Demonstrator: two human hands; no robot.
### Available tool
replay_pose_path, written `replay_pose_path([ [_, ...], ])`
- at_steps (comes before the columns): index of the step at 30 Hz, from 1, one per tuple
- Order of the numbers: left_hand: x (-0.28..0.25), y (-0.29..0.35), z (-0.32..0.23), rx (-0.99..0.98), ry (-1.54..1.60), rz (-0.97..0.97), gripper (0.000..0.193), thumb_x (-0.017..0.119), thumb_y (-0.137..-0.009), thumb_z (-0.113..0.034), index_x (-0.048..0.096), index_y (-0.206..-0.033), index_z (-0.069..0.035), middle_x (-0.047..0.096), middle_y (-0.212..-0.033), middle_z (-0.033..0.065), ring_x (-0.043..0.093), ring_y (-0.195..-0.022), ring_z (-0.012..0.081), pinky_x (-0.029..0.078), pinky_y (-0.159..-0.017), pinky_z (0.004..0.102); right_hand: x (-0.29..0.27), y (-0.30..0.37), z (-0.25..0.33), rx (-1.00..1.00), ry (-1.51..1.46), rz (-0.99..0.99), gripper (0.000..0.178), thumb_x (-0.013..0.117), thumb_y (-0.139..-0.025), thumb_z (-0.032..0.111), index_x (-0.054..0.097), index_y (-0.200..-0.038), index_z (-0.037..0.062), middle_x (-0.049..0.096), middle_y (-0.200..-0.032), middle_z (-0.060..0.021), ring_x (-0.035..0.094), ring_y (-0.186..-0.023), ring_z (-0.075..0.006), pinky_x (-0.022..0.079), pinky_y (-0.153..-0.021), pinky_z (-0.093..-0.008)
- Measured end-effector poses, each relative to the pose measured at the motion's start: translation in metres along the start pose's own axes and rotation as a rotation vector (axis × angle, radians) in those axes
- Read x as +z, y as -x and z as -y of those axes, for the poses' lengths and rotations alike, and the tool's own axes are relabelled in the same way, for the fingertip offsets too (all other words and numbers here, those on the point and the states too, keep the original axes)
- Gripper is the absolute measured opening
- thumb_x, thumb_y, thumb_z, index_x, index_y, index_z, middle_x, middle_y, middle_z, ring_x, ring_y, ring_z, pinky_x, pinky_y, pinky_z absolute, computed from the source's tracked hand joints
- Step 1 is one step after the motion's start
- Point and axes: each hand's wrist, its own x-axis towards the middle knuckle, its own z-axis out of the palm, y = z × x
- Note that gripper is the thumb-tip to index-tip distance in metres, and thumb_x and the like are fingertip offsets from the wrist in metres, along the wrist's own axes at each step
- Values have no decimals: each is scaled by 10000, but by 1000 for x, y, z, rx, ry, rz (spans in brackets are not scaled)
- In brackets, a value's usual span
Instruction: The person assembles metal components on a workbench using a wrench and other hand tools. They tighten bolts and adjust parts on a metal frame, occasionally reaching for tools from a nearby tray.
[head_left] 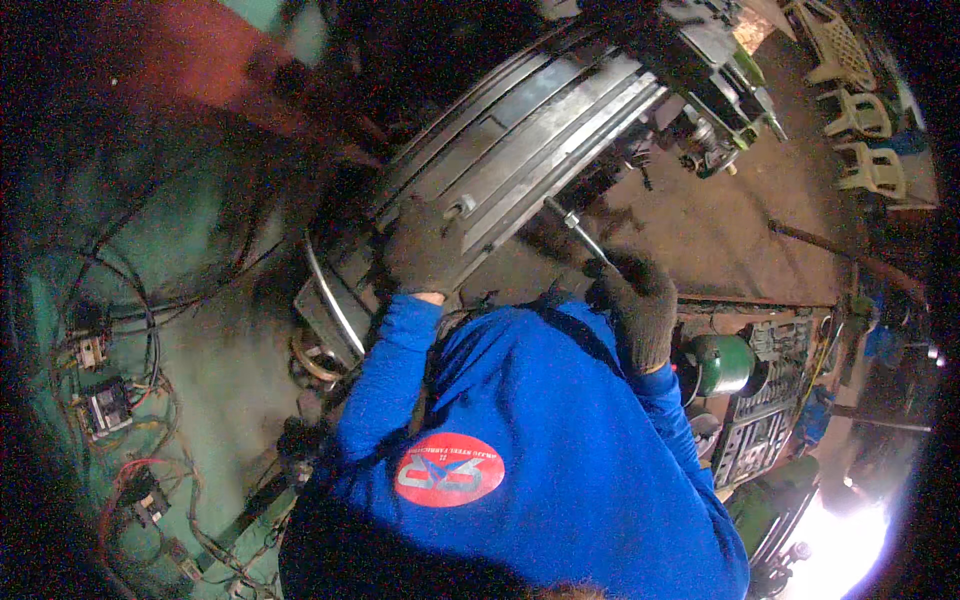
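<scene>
My left hand (425, 250), in a dark knit glove, rests on the long grooved metal machine table (530, 115). A small shiny ring-shaped metal piece (460, 207) shows at its closed fingertips. To the right, my gloved right hand (640, 305) is closed round the lower end of a slim chrome socket wrench (587, 235). The tool slants up and left, its head close to the front edge of the machine table. Its grip end is hidden in the glove.
A curved metal rim (332, 295) stands left of my left arm. Loose cables and electrical parts (108, 408) hang on a green panel at left. At right are a green cylinder (722, 364), a tool tray (755, 440) and plastic chairs (870, 170).
</scene>
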Motion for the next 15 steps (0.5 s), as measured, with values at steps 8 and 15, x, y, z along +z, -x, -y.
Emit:
replay_pose_path([
  [8,-20,-14,-36,-185,162,116,570,700,-1009,-396,666,-1475,-69,698,-1430,238,662,-1290,453,523,-1128,544,-45,-18,-11,-62,-45,-26,255,732,-1033,130,757,-1211,-49,787,-935,-98,711,-769,-157,576,-680,-303],
  [15,4,-21,-107,-135,595,85,434,774,-991,-274,736,-1341,-20,739,-1307,184,715,-1202,311,592,-985,452,-74,-36,-16,-93,-59,38,259,711,-1033,127,758,-1229,-36,786,-981,-100,709,-786,-155,581,-695,-304],
])
